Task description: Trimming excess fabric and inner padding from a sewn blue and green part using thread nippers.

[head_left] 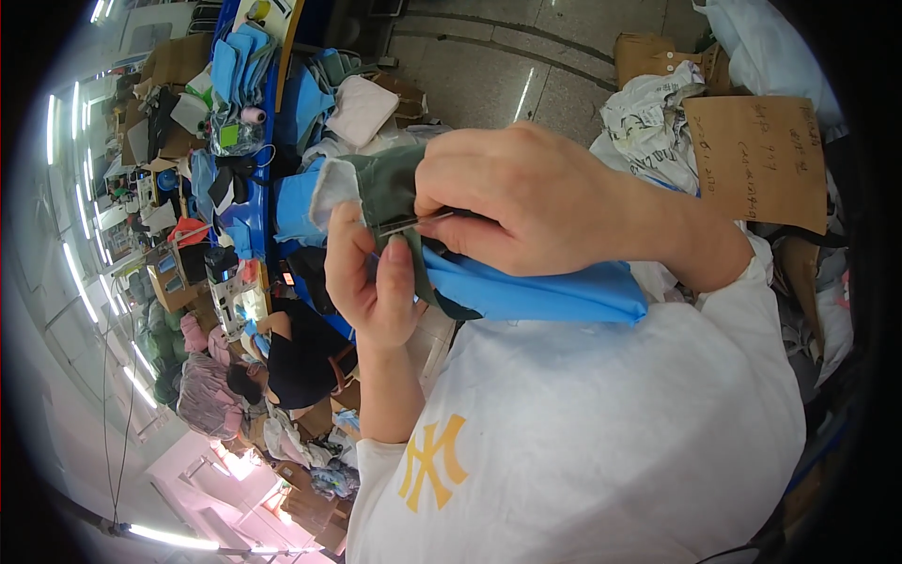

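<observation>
My left hand [371, 282] pinches the edge of a dark green fabric band [390, 179] between thumb and fingers. The band joins a bright blue cloth piece [536, 293], which hangs under my right hand toward my shirt. Pale, soft-looking lining [336, 193] shows at the far end of the band. With bent fingers, my right hand [526, 197] holds a thin metal tool [413, 226], its narrow tip lying along the green fabric near my left thumb. Whether it is tweezers or thread snips cannot be made out.
A blue-edged table [246, 211] at left carries stacked blue pieces [242, 61] and a thread cone [252, 115]. Beyond it a person in dark clothes [305, 352] sits near a sewing machine [230, 301]. At right are a cardboard sheet [756, 160] and white plastic bags [653, 122].
</observation>
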Demonstrator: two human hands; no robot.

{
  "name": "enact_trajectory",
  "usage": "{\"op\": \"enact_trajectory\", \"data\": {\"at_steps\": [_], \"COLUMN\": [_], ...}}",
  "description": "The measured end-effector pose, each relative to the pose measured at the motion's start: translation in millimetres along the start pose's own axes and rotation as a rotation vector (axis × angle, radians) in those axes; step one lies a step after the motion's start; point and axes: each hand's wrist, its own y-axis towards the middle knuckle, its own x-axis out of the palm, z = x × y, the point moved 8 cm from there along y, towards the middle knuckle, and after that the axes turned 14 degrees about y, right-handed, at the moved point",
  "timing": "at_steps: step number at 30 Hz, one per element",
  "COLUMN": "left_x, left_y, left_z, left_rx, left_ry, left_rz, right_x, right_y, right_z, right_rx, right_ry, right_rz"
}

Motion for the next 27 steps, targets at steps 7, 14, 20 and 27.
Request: {"op": "enact_trajectory", "data": {"at_steps": [7, 14, 20, 27], "left_x": [-0.7, -0.9, 0.4, 6.2], "left_y": [-2.1, -1.6, -2.1, -1.9], "left_z": [-2.9, 1.4, 2.6, 0.0], "left_rx": [0.003, 0.008, 0.017, -0.057], "left_ry": [0.043, 0.051, 0.057, -0.085], "left_rz": [-0.006, -0.004, -0.007, -0.021], "right_x": [-1.5, -2.3, -1.3, -1.6], "right_y": [-0.6, -2.2, -0.7, -3.8], "right_z": [-1.2, 0.2, 0.4, 3.2], "right_rx": [0.002, 0.013, 0.022, -0.139], "right_ry": [0.025, 0.073, 0.076, 0.231], "right_rz": [0.004, 0.015, 0.011, 0.056]}}
